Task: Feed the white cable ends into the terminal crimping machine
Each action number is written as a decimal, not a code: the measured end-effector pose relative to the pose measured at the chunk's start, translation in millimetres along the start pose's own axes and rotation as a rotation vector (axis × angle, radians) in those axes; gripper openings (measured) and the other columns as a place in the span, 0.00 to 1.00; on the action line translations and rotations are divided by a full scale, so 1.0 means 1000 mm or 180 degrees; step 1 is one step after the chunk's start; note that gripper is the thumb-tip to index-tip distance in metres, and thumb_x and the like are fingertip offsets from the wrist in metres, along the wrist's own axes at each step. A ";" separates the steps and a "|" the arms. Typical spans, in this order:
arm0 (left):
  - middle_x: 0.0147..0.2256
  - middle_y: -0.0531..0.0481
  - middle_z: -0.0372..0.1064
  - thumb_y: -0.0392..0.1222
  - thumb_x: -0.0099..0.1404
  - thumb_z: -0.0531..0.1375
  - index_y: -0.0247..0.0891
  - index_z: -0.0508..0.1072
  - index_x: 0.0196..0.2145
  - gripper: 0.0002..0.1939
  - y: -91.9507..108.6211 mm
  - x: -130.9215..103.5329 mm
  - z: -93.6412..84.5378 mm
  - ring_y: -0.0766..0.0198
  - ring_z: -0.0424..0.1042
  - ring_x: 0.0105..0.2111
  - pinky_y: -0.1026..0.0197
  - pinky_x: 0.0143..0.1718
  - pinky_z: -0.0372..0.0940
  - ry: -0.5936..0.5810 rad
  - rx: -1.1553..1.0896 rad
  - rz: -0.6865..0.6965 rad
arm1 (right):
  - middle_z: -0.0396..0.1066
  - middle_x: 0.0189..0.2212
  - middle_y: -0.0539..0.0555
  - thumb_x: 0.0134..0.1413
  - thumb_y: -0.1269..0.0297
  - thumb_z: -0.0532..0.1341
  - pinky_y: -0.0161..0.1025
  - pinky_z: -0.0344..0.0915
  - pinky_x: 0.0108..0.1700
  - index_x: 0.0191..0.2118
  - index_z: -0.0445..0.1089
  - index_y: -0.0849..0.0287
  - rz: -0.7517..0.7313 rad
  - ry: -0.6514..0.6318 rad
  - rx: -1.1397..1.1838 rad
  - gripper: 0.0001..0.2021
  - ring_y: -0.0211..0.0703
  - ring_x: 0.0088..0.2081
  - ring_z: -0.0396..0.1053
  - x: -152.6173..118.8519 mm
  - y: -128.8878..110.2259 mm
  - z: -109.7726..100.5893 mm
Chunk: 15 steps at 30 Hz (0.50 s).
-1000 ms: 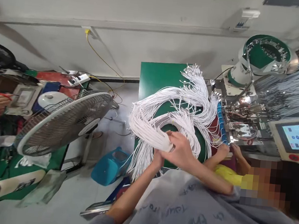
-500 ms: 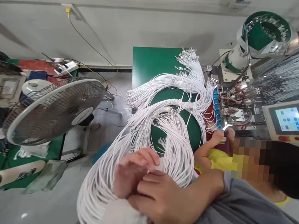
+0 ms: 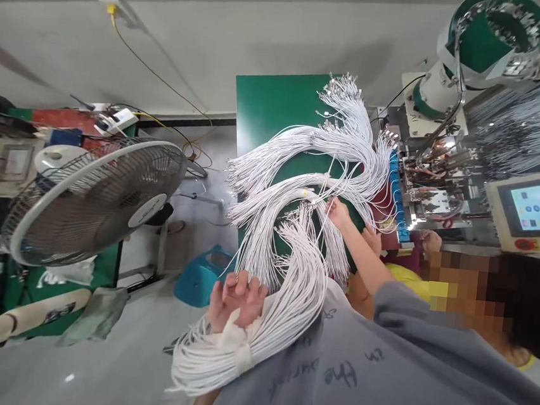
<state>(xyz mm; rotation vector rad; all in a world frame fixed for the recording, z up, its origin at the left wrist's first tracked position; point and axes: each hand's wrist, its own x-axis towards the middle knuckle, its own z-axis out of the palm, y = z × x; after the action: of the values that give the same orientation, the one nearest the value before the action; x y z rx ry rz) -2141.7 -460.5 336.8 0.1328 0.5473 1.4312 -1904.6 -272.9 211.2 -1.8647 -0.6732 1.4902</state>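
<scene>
A thick bundle of white cables [image 3: 216, 363] hangs over my left forearm, a white strip [image 3: 238, 336] wrapped about it near the wrist. My left hand [image 3: 236, 298] is palm up, its fingers loosely curled and apart with nothing visible in them. Further up, my right hand [image 3: 338, 212] is closed in a pinch on a white cable above the piles on the table. Several more bundles of white cables [image 3: 299, 148] lie curved across the green table [image 3: 270, 97], with small connectors at their ends.
Right of the table stands a machine with a screen [image 3: 539, 206] and a green feeder bowl [image 3: 480, 44]. A co-worker in a yellow shirt [image 3: 405, 282] sits close beside my right arm. At left are a fan [image 3: 98, 205] and a blue stool [image 3: 203, 275].
My right hand has left my left wrist and reached forward to the cables on the table. My left hand and the bundle on its forearm have shifted, and the blue stool shows more.
</scene>
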 end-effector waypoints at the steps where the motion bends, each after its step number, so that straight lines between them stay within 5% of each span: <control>1: 0.23 0.56 0.55 0.49 0.64 0.55 0.44 0.72 0.33 0.09 -0.003 0.003 0.003 0.72 0.54 0.19 0.63 0.27 0.59 -0.0011 0.0035 -0.0017 | 0.49 0.16 0.43 0.58 0.54 0.52 0.28 0.55 0.21 0.28 0.58 0.57 -0.0011 0.0053 0.0169 0.13 0.30 0.18 0.50 0.007 -0.001 0.007; 5: 0.20 0.55 0.53 0.50 0.62 0.57 0.45 0.73 0.30 0.09 -0.011 0.017 0.015 0.72 0.47 0.16 0.62 0.22 0.54 -0.0028 0.0330 -0.0163 | 0.43 0.15 0.41 0.61 0.60 0.47 0.27 0.45 0.17 0.28 0.57 0.57 -0.0135 0.0215 0.0574 0.12 0.28 0.15 0.41 0.027 -0.012 0.023; 10: 0.20 0.55 0.50 0.48 0.62 0.57 0.44 0.73 0.30 0.08 -0.008 0.032 0.019 0.73 0.47 0.16 0.62 0.21 0.53 -0.0142 0.0418 -0.0234 | 0.40 0.14 0.41 0.61 0.59 0.46 0.28 0.42 0.16 0.27 0.57 0.57 -0.0289 0.0486 0.0580 0.13 0.28 0.14 0.39 0.041 -0.020 0.014; 15: 0.20 0.56 0.49 0.50 0.65 0.55 0.44 0.72 0.30 0.11 0.002 0.027 0.014 0.73 0.50 0.16 0.63 0.24 0.57 -0.0231 0.0312 -0.0400 | 0.44 0.12 0.42 0.59 0.62 0.49 0.28 0.44 0.16 0.24 0.60 0.59 -0.0011 0.0382 0.0108 0.13 0.28 0.14 0.43 0.040 0.012 0.007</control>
<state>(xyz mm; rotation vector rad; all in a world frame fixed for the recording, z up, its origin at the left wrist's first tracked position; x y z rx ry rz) -2136.0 -431.4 342.4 0.2238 0.5566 1.2730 -1902.9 -249.7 175.2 -1.9091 -0.5908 1.3670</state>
